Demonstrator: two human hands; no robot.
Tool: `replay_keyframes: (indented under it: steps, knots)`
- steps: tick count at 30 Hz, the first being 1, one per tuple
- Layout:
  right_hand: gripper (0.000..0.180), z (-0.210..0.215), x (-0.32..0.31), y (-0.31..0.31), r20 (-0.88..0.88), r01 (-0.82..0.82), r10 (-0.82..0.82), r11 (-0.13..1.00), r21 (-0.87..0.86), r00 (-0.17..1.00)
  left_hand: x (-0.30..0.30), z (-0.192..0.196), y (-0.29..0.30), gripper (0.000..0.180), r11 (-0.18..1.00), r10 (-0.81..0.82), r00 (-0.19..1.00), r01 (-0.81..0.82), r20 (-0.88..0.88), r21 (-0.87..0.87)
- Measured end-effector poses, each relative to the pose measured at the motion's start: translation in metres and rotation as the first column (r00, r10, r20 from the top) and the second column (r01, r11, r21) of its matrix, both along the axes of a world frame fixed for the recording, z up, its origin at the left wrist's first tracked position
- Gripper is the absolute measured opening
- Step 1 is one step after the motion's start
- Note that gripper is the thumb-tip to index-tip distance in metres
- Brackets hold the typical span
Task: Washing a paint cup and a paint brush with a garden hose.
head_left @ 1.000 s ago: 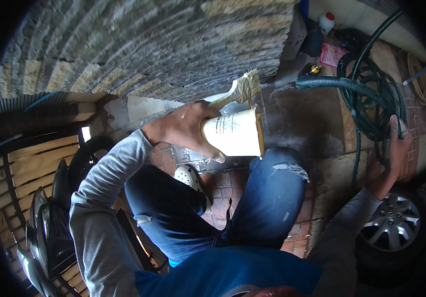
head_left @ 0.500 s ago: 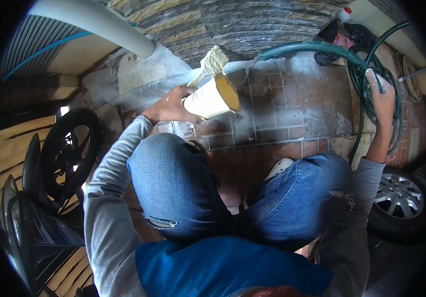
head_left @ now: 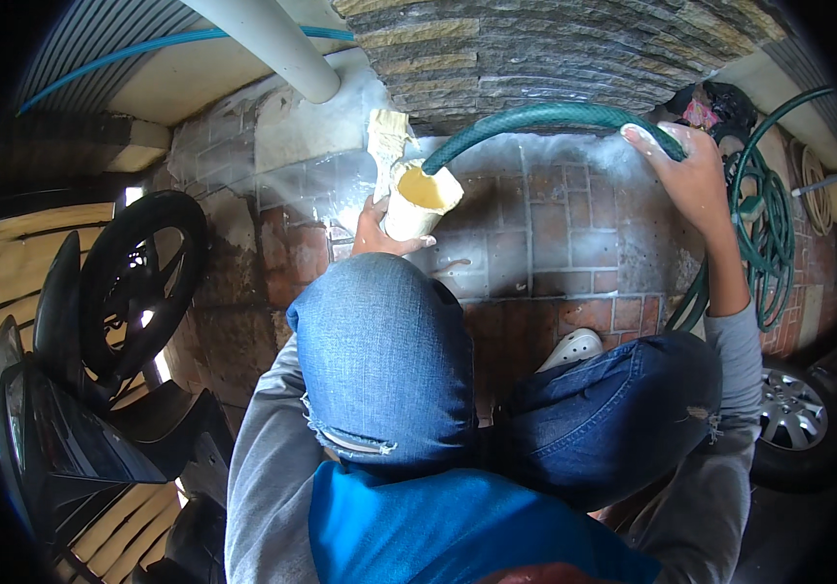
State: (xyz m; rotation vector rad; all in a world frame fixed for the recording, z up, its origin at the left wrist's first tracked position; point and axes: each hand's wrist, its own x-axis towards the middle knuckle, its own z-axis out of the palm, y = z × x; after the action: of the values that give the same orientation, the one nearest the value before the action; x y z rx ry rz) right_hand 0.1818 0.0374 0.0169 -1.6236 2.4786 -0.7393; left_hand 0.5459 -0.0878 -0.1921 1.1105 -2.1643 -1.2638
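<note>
My left hand (head_left: 376,234) grips a pale, paint-smeared cup-shaped container (head_left: 407,218), its yellowish inside facing up. A paintbrush (head_left: 386,146), bristles upward and coated in cream paint, stands against the container on the same hand's side; how the fingers hold it is partly hidden. Across from it, my right hand (head_left: 696,175) is closed around a green hose (head_left: 535,118). The hose arches leftward and its end sits at the container's mouth; whether it dips inside I cannot tell.
Wet brick paving (head_left: 560,229) lies below, beside a stone-clad wall (head_left: 555,58). A white pipe (head_left: 287,54) stands at far left. Coiled hose (head_left: 767,234) and a car wheel (head_left: 796,419) are on the right, a motorcycle wheel (head_left: 141,292) on the left.
The hose end has moved left and down to the container's mouth as my right hand came left. The container has tipped more upright, and the brush beside it has turned more upright.
</note>
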Motion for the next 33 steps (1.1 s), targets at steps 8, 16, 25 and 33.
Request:
replay_keyframes:
  steps: [8, 16, 25, 33]
  knots:
    - [0.072, -0.004, 0.029, -0.061, -0.077, -0.099, 0.105, 0.992, 0.080, 0.991, 0.012, -0.038, -0.001, 0.078, 0.951, 0.308, 0.951, -0.308, 0.024, -0.006]
    - [0.068, -0.027, 0.049, -0.097, -0.035, -0.210, 0.222, 0.956, 0.207, 0.975, 0.009, -0.063, -0.006, 0.073, 0.865, 0.437, 0.899, -0.425, -0.013, -0.266]
    - [0.067, -0.050, 0.057, -0.095, -0.082, -0.176, 0.191, 0.970, 0.168, 0.978, 0.006, -0.090, -0.005, 0.079, 0.884, 0.418, 0.908, -0.408, -0.004, -0.228]
    - [0.062, -0.049, 0.067, -0.092, 0.012, -0.162, 0.166, 0.948, 0.275, 0.986, 0.020, -0.099, -0.003, 0.082, 0.882, 0.384, 0.922, -0.352, 0.043, -0.314]
